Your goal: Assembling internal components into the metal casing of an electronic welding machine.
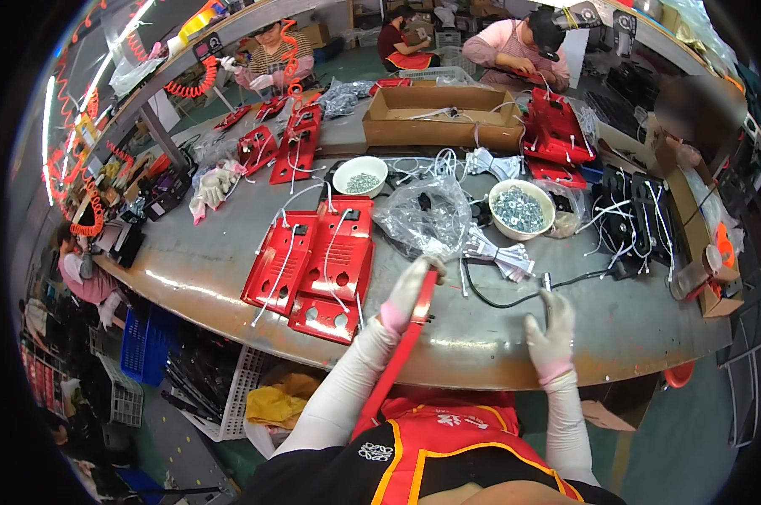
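Note:
My left hand, in a white glove, grips a red metal panel stood up on edge, its lower end near my apron. My right hand, gloved too, hovers over the table with thumb and fingers apart. At its fingertips is a small shiny metal piece beside a black cable; whether they touch I cannot tell. Left of my left hand lie red panels with white wires. Ahead are a clear plastic bag and a bundle of white wires.
Two white bowls hold small metal hardware, one at left, one at right. A cardboard box stands at the back. Black parts with white wires sit at right. A plastic jar stands near the right edge. Co-workers sit beyond the table.

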Available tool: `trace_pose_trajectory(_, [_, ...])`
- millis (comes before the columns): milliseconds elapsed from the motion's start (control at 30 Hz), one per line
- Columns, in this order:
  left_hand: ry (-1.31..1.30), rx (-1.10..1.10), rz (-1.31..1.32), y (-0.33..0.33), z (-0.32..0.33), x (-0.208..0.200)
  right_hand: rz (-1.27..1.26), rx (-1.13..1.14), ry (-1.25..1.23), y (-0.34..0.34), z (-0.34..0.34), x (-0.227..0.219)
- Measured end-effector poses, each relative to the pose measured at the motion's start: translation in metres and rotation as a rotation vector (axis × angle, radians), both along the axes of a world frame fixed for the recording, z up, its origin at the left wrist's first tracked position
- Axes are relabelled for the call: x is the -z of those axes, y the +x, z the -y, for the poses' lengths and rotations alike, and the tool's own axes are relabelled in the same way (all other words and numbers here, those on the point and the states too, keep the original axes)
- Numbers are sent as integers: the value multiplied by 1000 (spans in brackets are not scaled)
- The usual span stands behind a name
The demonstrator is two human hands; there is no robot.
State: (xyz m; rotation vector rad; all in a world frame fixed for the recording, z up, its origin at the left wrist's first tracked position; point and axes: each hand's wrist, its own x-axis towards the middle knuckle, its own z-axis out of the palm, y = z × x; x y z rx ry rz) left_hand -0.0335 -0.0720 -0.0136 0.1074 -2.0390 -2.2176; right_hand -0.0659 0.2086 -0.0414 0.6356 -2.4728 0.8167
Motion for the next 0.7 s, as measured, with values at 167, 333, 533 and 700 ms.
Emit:
trace_pose_trajectory(167, [496, -38, -131, 0, 17, 38, 161, 220, 378, 14, -35, 22])
trace_pose_trajectory(333, [917, 78, -207, -4, 14, 42, 229, 278, 487, 12, -34, 26])
trace_pose_trajectory(533, [913, 22, -190, 9, -8, 28, 405, 274, 71, -12, -48, 32])
trace_pose_trajectory(700, [951, 271, -342, 24, -9, 41, 885, 107, -820, -8, -75, 23])
